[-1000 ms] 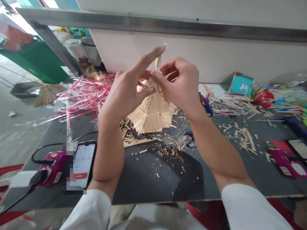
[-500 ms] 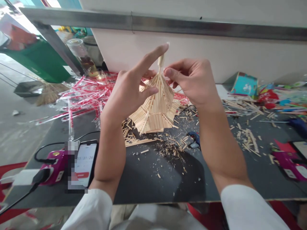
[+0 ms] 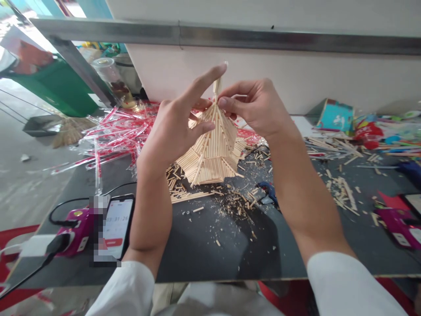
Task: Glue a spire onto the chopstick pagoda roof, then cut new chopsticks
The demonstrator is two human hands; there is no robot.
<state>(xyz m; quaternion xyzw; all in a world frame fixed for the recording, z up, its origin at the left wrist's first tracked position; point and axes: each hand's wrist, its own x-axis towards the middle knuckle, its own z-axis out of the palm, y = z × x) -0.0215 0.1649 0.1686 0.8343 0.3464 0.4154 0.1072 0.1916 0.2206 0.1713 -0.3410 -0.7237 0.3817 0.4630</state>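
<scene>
A pagoda-shaped model of glued wooden sticks [image 3: 210, 151] stands on the dark table top [image 3: 204, 248], with a tiered roof and a thin spire [image 3: 216, 86]. My left hand [image 3: 174, 127] grips the upper roof between thumb and fingers, its index finger pointing up beside the spire. My right hand [image 3: 251, 107] pinches in at the spire's base, thumb and index finger touching the sticks. The far side of the model is hidden.
Loose sticks [image 3: 186, 197] and wood shavings lie around the model. A blue glue gun [image 3: 268, 193] sits under my right forearm. A phone [image 3: 116, 228] and magenta box [image 3: 77, 232] stand at left, with red-and-white wrappers [image 3: 118, 131] behind.
My right hand has moved back in against the spire after standing slightly away from it half a second ago. My left hand and the model have barely moved.
</scene>
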